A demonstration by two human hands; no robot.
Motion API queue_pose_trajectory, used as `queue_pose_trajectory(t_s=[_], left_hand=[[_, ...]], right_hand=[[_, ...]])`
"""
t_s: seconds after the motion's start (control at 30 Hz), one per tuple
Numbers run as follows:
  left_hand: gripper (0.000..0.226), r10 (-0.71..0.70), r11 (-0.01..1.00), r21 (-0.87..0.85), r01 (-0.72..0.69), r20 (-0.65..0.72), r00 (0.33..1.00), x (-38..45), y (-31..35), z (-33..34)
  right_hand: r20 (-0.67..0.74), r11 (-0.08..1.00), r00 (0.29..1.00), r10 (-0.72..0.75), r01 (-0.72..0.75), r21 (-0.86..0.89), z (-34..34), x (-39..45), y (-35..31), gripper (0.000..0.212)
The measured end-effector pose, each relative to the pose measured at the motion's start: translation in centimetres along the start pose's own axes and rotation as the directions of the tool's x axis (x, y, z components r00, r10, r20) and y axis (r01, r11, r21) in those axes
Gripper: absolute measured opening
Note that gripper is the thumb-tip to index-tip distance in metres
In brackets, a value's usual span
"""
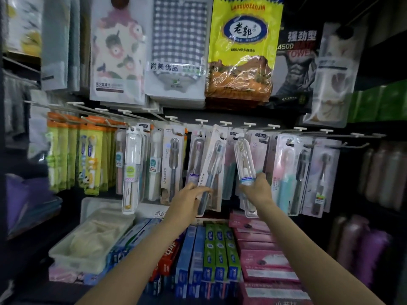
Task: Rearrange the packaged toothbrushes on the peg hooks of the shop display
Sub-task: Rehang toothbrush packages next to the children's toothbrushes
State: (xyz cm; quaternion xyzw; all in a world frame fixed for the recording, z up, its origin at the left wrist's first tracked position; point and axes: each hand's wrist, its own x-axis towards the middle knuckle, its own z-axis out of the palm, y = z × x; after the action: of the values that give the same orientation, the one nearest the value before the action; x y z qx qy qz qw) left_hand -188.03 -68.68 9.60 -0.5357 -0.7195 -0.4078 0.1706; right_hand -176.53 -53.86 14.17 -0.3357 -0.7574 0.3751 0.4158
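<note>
Towel packs hang above, edges overlapping; the yellow pack [243, 49] reads LAOGUOZAOJIN. Peg hooks [224, 123] crowded, little free room. Your left hand [187, 200] pinches the tilted LMK toothbrush card [211, 172] low on the row. Your right hand [256, 189] clamps the clear-cased toothbrush [243, 161], top at the hooks.

Both hands [222, 194] on packaged toothbrushes [211, 170]

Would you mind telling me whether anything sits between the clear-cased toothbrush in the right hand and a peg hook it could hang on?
Nothing visibly blocks it. The right hand holds the clear-cased toothbrush by its lower end, its top already up at the peg hook. Other packs hang close behind and beside it; whether it is threaded on, I cannot tell.
</note>
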Motion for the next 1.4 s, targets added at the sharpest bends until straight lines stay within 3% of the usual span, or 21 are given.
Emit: queue_pose_trajectory(t_s=[0.1,0.2,0.27,0.33,0.43,0.53,0.63,0.7,0.77,0.83,0.93,1.0,1.17,1.3,1.4], left_hand=[[0.054,-0.011,0.999,0.051,0.010,0.017,1.000,-0.3,0.4,-0.2],[0.068,-0.045,0.993,0.115,0.029,0.139,0.989,-1.4,-0.3,0.4],[0.074,-0.077,0.992,0.113,0.059,0.162,0.984,-2.6,-0.9,0.8],[0.077,-0.121,0.992,0.052,0.116,0.087,0.989,-3.6,-1.3,0.3],[0.072,-0.131,0.990,0.059,0.131,-0.014,0.991,-4.0,-2.3,-1.1],[0.070,-0.099,0.990,0.103,0.097,0.020,0.995,-3.7,-3.8,-2.3],[0.068,-0.075,0.985,0.157,0.067,0.048,0.996,-3.9,-4.4,-3.1],[0.065,-0.060,0.980,0.192,0.059,-0.001,0.998,-4.1,-4.9,-3.8],[0.063,-0.056,0.971,0.226,0.074,-0.085,0.995,-4.1,-5.9,-4.7],[0.059,-0.080,0.966,0.232,0.116,-0.158,0.984,-4.1,-7.3,-5.6],[0.055,-0.104,0.965,0.219,0.143,-0.180,0.978,-4.3,-9.0,-6.7],[0.052,-0.125,0.964,0.208,0.163,-0.185,0.975,-4.4,-9.7,-7.1],[0.048,-0.123,0.967,0.195,0.164,-0.208,0.970,-4.1,-10.3,-7.4],[0.046,-0.082,0.985,0.132,0.113,-0.216,0.973,-3.2,-9.2,-7.0],[0.049,-0.098,0.990,0.079,0.115,-0.190,0.977,-2.6,-8.3,-6.3]], right_hand=[[0.045,1.000,0.999,0.012,-0.014,0.024,0.5,-0.6,0.2,0.047],[0.088,0.999,0.996,0.032,-0.036,0.037,0.9,-1.0,0.6,0.065],[0.117,0.998,0.991,0.060,-0.061,0.004,1.2,-1.2,0.8,0.057],[0.082,0.996,0.996,0.027,-0.020,-0.091,1.8,-1.6,1.1,0.053],[-0.060,0.971,0.975,-0.216,0.208,-0.122,2.6,-3.0,0.6,0.051],[-0.164,0.861,0.845,-0.509,0.503,-0.076,3.3,-4.9,-2.3,0.041],[-0.006,0.752,0.752,-0.659,0.659,-0.024,5.7,-5.5,-5.3,0.037],[0.156,0.775,0.766,-0.623,0.632,-0.009,8.1,-4.9,-6.3,0.039],[0.254,0.874,0.849,-0.463,0.485,-0.030,10.4,-4.1,-6.5,0.042],[0.282,0.954,0.919,-0.275,0.298,-0.041,12.5,-3.1,-6.2,0.045],[0.267,0.988,0.952,-0.152,0.155,0.011,15.3,-2.2,-5.8,0.062],[0.212,0.990,0.967,-0.140,0.138,0.027,16.4,-2.2,-6.0,0.058],[0.172,0.981,0.967,-0.188,0.179,0.069,16.7,-3.3,-6.2,0.024],[0.242,0.965,0.947,-0.211,0.163,0.204,14.0,-4.6,-5.9,0.038],[0.204,0.930,0.924,-0.324,0.272,0.245,10.6,-4.7,-6.0,0.051]])
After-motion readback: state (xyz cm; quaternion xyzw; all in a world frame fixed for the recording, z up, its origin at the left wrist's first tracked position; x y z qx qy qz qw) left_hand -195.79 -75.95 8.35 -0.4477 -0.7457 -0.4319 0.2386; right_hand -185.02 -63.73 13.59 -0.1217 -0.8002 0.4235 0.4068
